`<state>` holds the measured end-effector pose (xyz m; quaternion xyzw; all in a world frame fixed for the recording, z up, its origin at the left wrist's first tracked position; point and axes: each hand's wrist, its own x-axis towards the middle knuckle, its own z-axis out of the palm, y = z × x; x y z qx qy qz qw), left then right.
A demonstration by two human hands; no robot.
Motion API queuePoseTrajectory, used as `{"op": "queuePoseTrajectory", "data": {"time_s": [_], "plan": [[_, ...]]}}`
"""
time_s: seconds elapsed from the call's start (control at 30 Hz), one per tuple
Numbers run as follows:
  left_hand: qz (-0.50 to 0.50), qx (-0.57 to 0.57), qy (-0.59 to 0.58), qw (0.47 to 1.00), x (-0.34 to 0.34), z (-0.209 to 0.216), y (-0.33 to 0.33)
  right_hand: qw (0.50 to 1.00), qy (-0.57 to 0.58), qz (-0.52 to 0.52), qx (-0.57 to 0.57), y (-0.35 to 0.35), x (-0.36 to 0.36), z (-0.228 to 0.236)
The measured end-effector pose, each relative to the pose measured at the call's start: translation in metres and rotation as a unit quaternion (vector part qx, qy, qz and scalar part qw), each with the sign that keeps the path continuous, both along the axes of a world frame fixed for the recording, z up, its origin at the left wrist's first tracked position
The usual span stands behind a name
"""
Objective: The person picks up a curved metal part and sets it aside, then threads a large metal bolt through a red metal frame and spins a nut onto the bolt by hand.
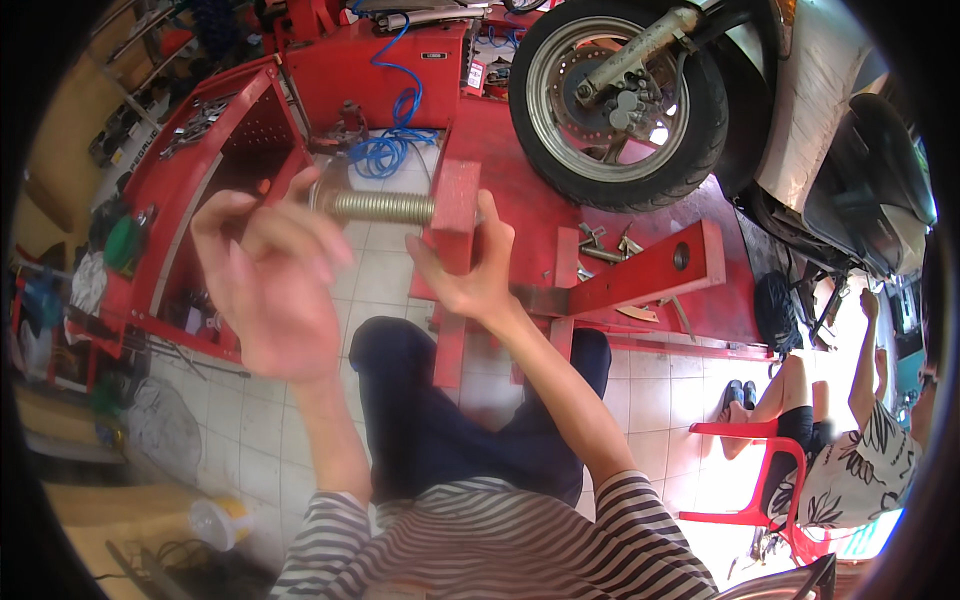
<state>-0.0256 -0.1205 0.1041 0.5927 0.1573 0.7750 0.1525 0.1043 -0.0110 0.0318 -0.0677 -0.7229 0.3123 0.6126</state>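
Observation:
A thick threaded bolt (385,207) runs sideways through the upper part of a red metal upright (457,200). Beside the bolt's left end my left hand (275,285) is raised, its fingers bent and apart, smeared by motion; whether a fingertip touches the round end piece is unclear. My right hand (475,280) grips the upright just under the bolt, thumb on the left side and fingers on the right. The upright belongs to a red steel frame standing between my knees. Its other arm (650,268), with a round hole, slants off to the right.
A motorcycle's front wheel (620,105) stands on a red platform (500,130) ahead. Metal parts (610,247) lie beside the frame. At left is a red tool cabinet (225,130); a blue hose (385,155) lies coiled. At right a person sits on a red plastic chair (735,430).

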Motion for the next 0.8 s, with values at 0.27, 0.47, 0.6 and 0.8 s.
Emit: {"op": "queuePoseTrajectory", "data": {"time_s": [0.27, 0.47, 0.6, 0.8], "plan": [[0.264, -0.298, -0.036, 0.917, 0.007, -0.020, -0.012, 0.998, 0.008, -0.014, -0.056, 0.008, -0.006, 0.005], [0.198, -0.223, 0.005, 0.955, 0.024, 0.013, 0.015, 0.998, -0.001, -0.029, -0.059, 0.006, -0.002, 0.008], [0.107, -0.093, -0.022, 0.990, 0.020, 0.020, 0.015, 0.998, 0.014, -0.012, -0.056, 0.004, -0.005, 0.005], [0.170, -0.078, -0.028, 0.982, 0.015, -0.004, -0.004, 0.999, 0.007, -0.010, -0.043, -0.002, -0.004, 0.003]]}}
